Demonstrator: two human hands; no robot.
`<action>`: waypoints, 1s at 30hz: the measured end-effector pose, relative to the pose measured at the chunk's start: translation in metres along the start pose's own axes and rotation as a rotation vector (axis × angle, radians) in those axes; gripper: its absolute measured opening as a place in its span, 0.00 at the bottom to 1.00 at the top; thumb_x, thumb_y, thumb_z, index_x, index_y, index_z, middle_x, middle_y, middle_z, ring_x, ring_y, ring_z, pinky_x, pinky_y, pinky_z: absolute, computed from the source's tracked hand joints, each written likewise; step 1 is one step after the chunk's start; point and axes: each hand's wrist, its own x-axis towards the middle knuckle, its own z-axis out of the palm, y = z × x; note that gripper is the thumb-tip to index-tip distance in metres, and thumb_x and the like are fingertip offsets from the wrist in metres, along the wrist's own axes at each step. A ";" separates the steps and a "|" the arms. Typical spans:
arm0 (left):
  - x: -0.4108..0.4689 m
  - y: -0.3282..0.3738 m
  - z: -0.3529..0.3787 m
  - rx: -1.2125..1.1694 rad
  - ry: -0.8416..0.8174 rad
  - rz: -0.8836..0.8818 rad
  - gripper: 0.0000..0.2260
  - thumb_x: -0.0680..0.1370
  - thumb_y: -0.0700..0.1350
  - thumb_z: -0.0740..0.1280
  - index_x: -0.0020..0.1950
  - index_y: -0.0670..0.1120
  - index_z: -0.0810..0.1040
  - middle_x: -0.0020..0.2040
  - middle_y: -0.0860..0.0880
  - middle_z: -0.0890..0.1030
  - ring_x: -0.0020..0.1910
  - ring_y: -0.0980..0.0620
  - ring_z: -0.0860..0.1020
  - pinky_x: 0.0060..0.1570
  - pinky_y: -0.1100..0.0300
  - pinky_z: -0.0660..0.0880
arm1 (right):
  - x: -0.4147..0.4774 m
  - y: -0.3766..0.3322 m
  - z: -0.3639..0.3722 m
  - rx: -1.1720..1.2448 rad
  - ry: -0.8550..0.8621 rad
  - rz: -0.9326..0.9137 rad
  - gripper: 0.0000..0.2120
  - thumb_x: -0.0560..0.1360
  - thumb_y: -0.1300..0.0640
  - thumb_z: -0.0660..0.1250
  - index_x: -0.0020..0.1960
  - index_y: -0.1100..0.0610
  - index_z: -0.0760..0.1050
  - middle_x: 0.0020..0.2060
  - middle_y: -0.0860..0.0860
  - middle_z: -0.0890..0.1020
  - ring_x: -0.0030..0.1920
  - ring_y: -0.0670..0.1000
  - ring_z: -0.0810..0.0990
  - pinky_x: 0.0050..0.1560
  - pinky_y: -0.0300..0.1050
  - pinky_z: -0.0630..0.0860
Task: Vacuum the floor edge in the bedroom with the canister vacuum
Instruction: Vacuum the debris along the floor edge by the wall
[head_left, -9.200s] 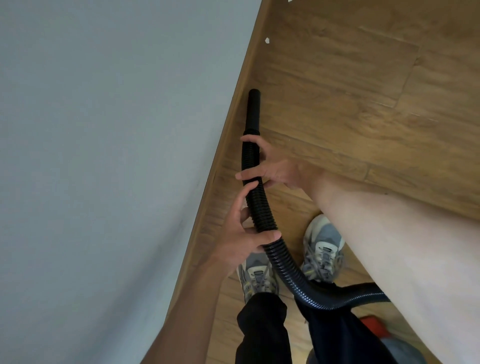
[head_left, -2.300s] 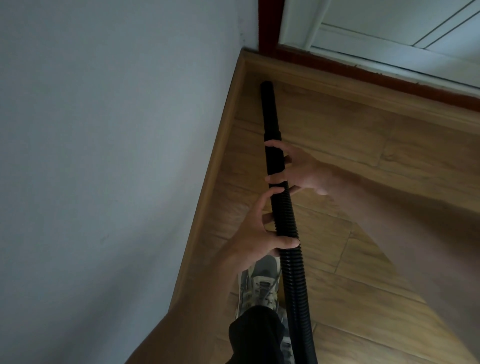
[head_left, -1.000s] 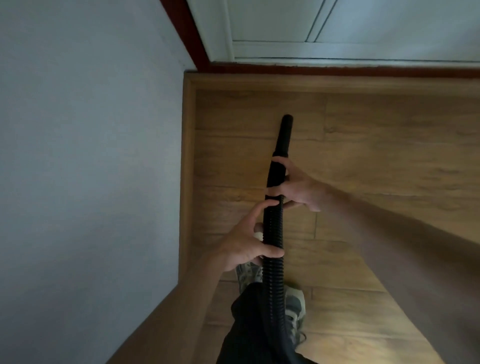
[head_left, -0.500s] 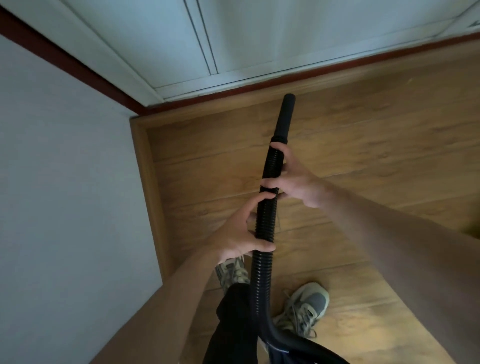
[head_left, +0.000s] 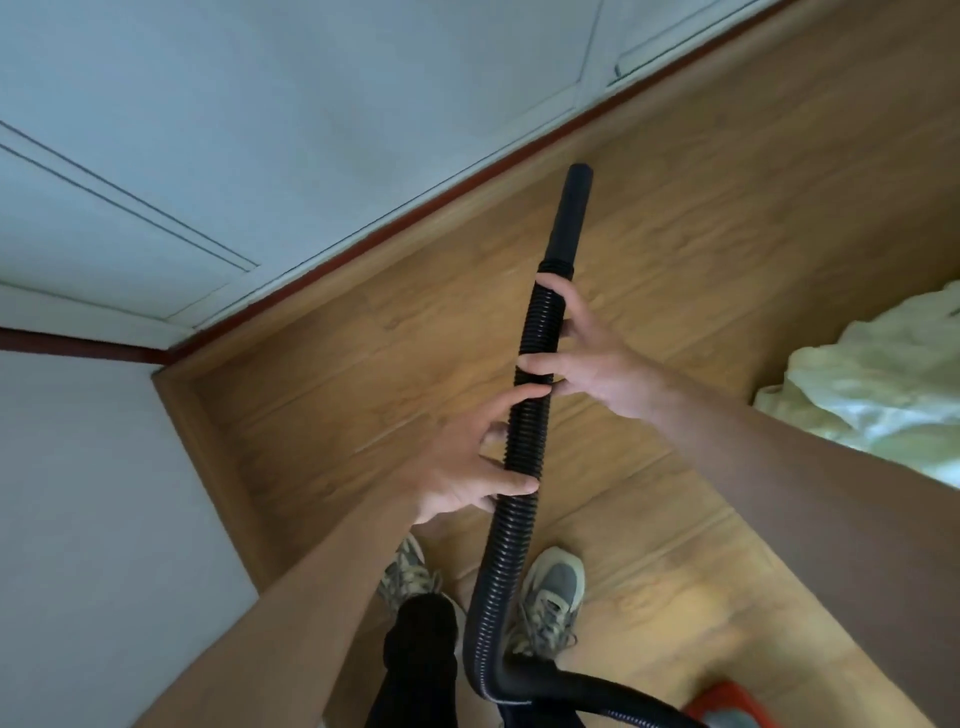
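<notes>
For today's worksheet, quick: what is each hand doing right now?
Left hand: grips the ribbed hose.
Right hand: grips the same hose, nearer its tip.

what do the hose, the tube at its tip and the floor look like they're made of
The hose looks like flexible black plastic: close ribs, a curved run, a dull sheen. The tube at its tip seems to be rigid black plastic, smooth and matt. The floor is wood or wood-look laminate, I cannot tell which: brown grain, plank seams, a satin finish.

Black ribbed hose (head_left: 524, 447), tan wood-grain floor (head_left: 727, 218), grey shoes (head_left: 550, 592), pale wall (head_left: 78, 519), dark-red trim (head_left: 395, 234)
</notes>
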 end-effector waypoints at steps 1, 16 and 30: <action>0.002 0.009 0.010 0.024 -0.021 -0.003 0.38 0.74 0.30 0.73 0.70 0.69 0.68 0.64 0.46 0.76 0.51 0.45 0.85 0.47 0.40 0.83 | -0.011 -0.001 -0.012 0.022 0.024 -0.011 0.42 0.74 0.68 0.73 0.73 0.35 0.60 0.60 0.54 0.75 0.59 0.53 0.79 0.53 0.59 0.82; 0.046 0.083 0.172 0.492 -0.308 0.021 0.36 0.77 0.33 0.69 0.71 0.70 0.66 0.66 0.57 0.71 0.60 0.48 0.79 0.55 0.49 0.82 | -0.172 0.033 -0.155 0.246 0.327 -0.161 0.43 0.73 0.73 0.71 0.74 0.39 0.59 0.46 0.54 0.71 0.35 0.46 0.78 0.35 0.41 0.79; 0.076 0.107 0.285 0.814 -0.732 -0.031 0.41 0.72 0.31 0.73 0.70 0.71 0.67 0.69 0.61 0.66 0.52 0.43 0.83 0.51 0.47 0.83 | -0.293 0.096 -0.201 0.346 0.781 -0.145 0.46 0.69 0.71 0.75 0.75 0.42 0.57 0.48 0.54 0.72 0.37 0.48 0.77 0.41 0.46 0.81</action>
